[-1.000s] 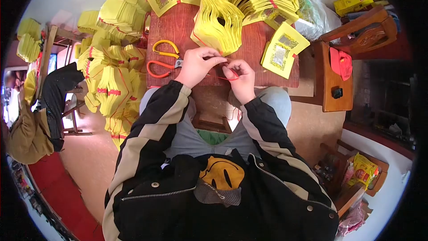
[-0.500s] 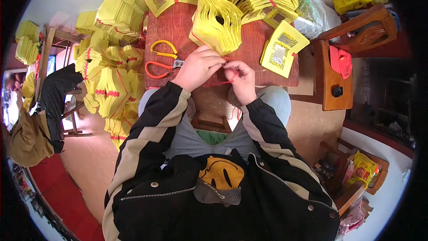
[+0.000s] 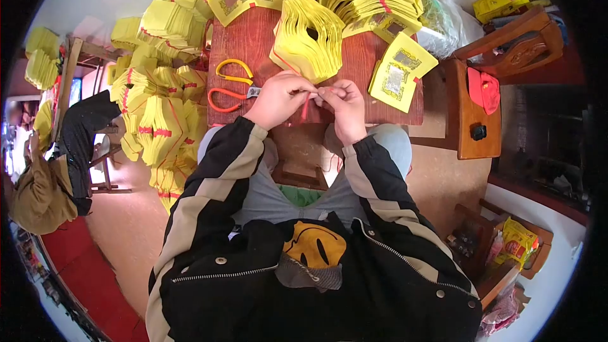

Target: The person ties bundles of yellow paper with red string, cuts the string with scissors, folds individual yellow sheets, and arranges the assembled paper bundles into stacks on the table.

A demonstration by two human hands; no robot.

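My left hand (image 3: 278, 98) is closed in a pinch on a thin red ribbon (image 3: 306, 109) at the table's near edge. Close beside it, my right hand (image 3: 344, 106) pinches the same ribbon, the fingertips of both hands nearly touching. A short length of the ribbon dangles below the fingers; any knot is hidden. Just beyond my hands stands a fanned bundle of yellow paper (image 3: 307, 38), with a red strand along its lower left side. To the left of my left hand lie scissors (image 3: 231, 88) with one yellow and one red handle.
More yellow paper stacks (image 3: 373, 0) with red bands lie at the back of the red wooden table (image 3: 244, 35). A printed yellow sheet (image 3: 399, 73) is at the right. Many bundles (image 3: 158, 126) pile up left of the table. A wooden chair (image 3: 481, 107) holds a red cap (image 3: 483, 90).
My right hand has turned and its fingers have come in closer to my left fingertips. The hanging ribbon end has swung left, between the hands.
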